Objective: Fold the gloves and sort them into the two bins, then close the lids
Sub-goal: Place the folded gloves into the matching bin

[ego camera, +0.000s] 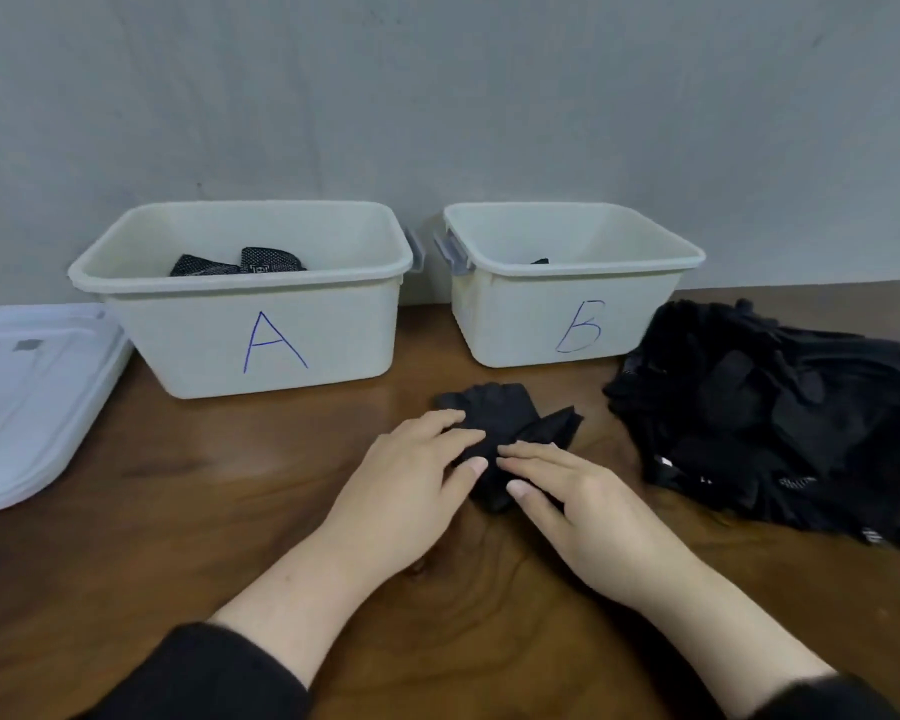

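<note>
The job looks to be in its early-to-middle stretch. Bin A holds a few folded dark gloves with a dotted texture showing above its rim, and bin B has only a sliver of something dark peeking over its near wall, so its load cannot be judged. Both bins stand open against the wall, side by side and just apart. The lids lie stacked flat on the counter to the left of bin A, so closing is not yet done. A large heap of black gloves sits on the right of the counter, in front of and beside bin B, which suggests most of the sorting is left. One glove lies on the counter in front of the gap between the bins, between the heap and the hands, and appears to be mid-fold: part of it is doubled over and a flap sticks out to the right. The left hand rests palm down with fingers extended and loosely together, their tips pressing the glove's left edge. The right hand lies likewise flat, fingers pointing left across the glove's near part, thumb tucked alongside. The fingertips of the two hands nearly meet over the cloth. Neither hand pinches anything; both press the glove down flat. Dark sleeves cover both forearms near the bottom edge.
</note>
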The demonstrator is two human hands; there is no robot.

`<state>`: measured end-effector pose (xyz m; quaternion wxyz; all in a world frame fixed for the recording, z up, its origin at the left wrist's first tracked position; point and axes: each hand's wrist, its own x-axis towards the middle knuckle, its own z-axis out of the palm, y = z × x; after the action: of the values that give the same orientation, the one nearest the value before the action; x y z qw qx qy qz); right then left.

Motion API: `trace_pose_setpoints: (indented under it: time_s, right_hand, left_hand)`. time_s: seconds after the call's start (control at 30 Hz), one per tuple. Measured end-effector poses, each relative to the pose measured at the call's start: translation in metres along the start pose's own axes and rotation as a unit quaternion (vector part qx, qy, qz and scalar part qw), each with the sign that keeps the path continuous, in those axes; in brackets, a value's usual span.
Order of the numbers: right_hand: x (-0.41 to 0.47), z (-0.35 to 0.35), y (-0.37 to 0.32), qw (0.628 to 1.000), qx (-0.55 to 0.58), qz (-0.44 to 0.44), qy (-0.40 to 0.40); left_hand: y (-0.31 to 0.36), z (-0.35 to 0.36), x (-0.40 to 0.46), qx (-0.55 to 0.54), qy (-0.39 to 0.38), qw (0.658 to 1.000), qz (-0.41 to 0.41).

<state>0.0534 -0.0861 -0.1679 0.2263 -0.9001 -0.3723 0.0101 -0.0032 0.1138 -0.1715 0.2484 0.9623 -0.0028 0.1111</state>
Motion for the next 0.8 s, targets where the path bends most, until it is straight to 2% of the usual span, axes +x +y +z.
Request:
trace_pose_setpoints:
  time_s: [0.1,0.23,0.37,0.5,0.6,0.8]
  right_hand:
    - [0.001,0.004,0.001,0.999,0.011,-0.04,-0.014]
    - [0.0,-0.004,0.006,0.996,0.046,-0.023,0.068]
    - [0.0,-0.007,0.01,0.997,0.06,-0.017,0.048]
    - [0.001,-0.013,0.009,0.994,0.094,0.005,0.06]
    - [-0.001,-0.02,0.013,0.985,0.125,0.025,0.113]
    - [-0.008,-0.027,0.022,0.972,0.141,0.053,0.18]
  left_hand:
    - [-0.002,0.002,0.0,0.042,-0.01,0.999,-0.009]
    - [-0.009,0.001,0.003,0.047,-0.009,0.998,-0.027]
    - [-0.006,-0.002,0.006,0.019,0.054,0.998,-0.023]
    - [0.002,0.005,0.003,0.013,0.001,1.0,-0.022]
    - [0.006,0.01,0.005,0.02,-0.013,0.999,-0.025]
    - [0.025,0.013,0.005,0.006,0.072,0.997,-0.018]
